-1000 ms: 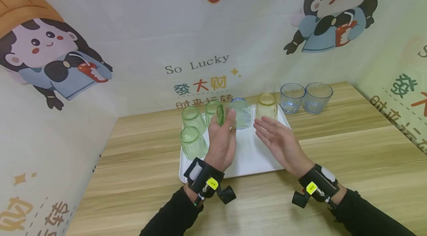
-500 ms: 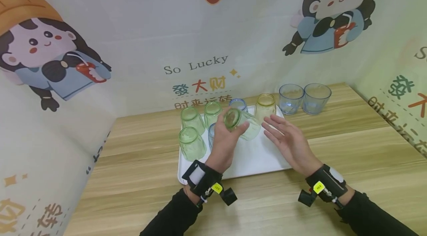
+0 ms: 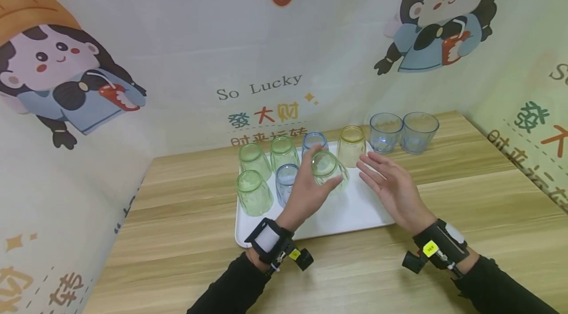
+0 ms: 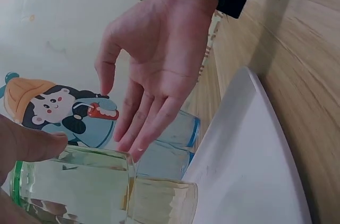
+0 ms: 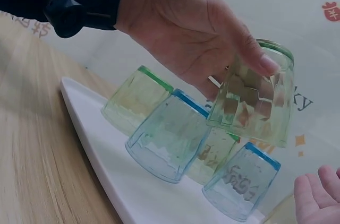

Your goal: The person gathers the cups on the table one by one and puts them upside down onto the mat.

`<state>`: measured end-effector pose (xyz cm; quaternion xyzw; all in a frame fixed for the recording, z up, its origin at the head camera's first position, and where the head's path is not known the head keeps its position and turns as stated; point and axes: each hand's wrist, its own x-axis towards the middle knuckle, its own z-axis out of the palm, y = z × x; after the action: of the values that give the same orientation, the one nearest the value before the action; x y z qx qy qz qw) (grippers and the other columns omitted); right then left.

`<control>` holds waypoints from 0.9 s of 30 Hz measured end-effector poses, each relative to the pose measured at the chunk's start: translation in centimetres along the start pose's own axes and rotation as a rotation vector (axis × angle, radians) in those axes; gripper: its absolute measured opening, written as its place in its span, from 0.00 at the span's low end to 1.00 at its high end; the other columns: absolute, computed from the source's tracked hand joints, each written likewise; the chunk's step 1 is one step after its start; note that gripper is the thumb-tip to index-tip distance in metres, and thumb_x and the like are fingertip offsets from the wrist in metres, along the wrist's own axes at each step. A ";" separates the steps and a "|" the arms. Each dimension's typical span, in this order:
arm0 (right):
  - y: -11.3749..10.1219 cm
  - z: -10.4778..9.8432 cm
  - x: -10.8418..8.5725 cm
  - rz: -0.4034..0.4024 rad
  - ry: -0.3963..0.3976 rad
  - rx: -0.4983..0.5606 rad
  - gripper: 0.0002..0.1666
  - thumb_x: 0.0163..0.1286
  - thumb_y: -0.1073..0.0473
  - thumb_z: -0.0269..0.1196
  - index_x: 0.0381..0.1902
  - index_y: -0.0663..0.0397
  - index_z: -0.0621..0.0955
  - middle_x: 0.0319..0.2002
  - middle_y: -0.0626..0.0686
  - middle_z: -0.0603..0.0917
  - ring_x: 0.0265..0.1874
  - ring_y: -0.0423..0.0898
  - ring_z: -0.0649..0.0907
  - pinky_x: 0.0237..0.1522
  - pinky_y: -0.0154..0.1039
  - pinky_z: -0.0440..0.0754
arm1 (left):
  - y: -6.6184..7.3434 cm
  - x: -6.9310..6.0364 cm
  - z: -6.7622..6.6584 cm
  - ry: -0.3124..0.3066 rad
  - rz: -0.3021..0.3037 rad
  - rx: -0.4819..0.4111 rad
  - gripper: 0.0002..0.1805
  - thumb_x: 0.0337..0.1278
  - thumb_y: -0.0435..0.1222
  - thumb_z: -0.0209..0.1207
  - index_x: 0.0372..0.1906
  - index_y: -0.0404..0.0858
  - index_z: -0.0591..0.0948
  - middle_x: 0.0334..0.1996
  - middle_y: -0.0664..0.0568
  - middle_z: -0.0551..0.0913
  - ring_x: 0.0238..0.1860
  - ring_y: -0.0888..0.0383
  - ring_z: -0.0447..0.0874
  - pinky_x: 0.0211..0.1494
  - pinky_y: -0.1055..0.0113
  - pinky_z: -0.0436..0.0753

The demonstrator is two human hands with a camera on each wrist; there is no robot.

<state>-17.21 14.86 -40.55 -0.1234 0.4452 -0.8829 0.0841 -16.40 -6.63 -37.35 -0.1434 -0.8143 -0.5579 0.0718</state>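
My left hand [image 3: 306, 193] grips a green drinking glass [image 5: 255, 102] between thumb and fingers. It is held base up, over the white tray [image 3: 346, 215], and the right wrist view shows its rim off the tray. To its right, my right hand [image 3: 395, 193] is raised with straight fingers and holds nothing. Just behind those fingertips stands an upside-down yellow glass [image 3: 352, 146]. Also inverted on the tray are a blue glass [image 3: 314, 140] at the back, another blue glass [image 3: 284, 186] beside my left hand, and several green glasses [image 3: 255, 195] at the left.
Two blue glasses [image 3: 385, 131] stand upright on the wooden table [image 3: 466, 181], right of the tray's back corner. A printed cloth wall [image 3: 186, 57] closes off the back and both sides.
The left hand has moved right, turning the green glass from lying sideways to base up and uncovering the nearer blue glass. My right hand has shifted slightly right.
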 end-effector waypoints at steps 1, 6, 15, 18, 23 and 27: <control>0.0 -0.1 0.0 -0.002 0.002 0.000 0.27 0.83 0.63 0.43 0.74 0.71 0.56 0.66 0.58 0.71 0.73 0.61 0.63 0.72 0.45 0.63 | -0.1 0.0 0.0 -0.011 0.010 0.012 0.42 0.61 0.33 0.69 0.75 0.35 0.61 0.70 0.45 0.70 0.72 0.53 0.62 0.74 0.55 0.62; -0.3 -0.3 -0.1 -0.001 0.015 -0.007 0.22 0.83 0.63 0.43 0.70 0.65 0.62 0.68 0.60 0.67 0.75 0.63 0.59 0.72 0.44 0.63 | -0.3 0.1 0.1 -0.071 0.066 0.053 0.41 0.62 0.32 0.68 0.75 0.31 0.60 0.70 0.42 0.70 0.72 0.52 0.64 0.74 0.57 0.63; -1.4 -0.7 0.3 -0.027 0.010 -0.051 0.31 0.84 0.61 0.43 0.75 0.73 0.50 0.74 0.65 0.57 0.75 0.60 0.58 0.72 0.42 0.61 | -0.7 0.7 0.2 -0.120 0.099 0.129 0.42 0.64 0.33 0.67 0.76 0.30 0.57 0.70 0.39 0.69 0.72 0.49 0.63 0.74 0.57 0.62; -1.8 -1.0 0.4 -0.049 0.016 -0.081 0.30 0.85 0.60 0.43 0.74 0.73 0.52 0.71 0.63 0.62 0.73 0.56 0.64 0.72 0.42 0.61 | -0.9 0.8 0.3 -0.129 0.081 0.144 0.43 0.64 0.34 0.67 0.77 0.30 0.56 0.71 0.39 0.68 0.73 0.49 0.62 0.75 0.57 0.61; -2.1 -1.6 0.4 -0.104 0.030 -0.110 0.27 0.84 0.62 0.45 0.71 0.75 0.56 0.65 0.57 0.71 0.64 0.47 0.75 0.71 0.43 0.62 | -1.2 0.9 0.2 -0.144 0.074 0.181 0.44 0.65 0.35 0.66 0.78 0.30 0.55 0.73 0.38 0.65 0.74 0.49 0.60 0.75 0.57 0.59; -2.3 -2.2 0.3 -0.157 0.029 -0.168 0.24 0.84 0.62 0.47 0.69 0.73 0.63 0.61 0.52 0.77 0.62 0.45 0.77 0.69 0.43 0.65 | -1.3 1.0 0.2 -0.131 0.102 0.244 0.43 0.66 0.35 0.66 0.77 0.28 0.55 0.73 0.37 0.63 0.74 0.48 0.60 0.75 0.58 0.60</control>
<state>-18.23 17.82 -39.91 -0.1517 0.5078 -0.8480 -0.0021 -17.78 -6.70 -38.34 -0.2111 -0.8706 -0.4398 0.0637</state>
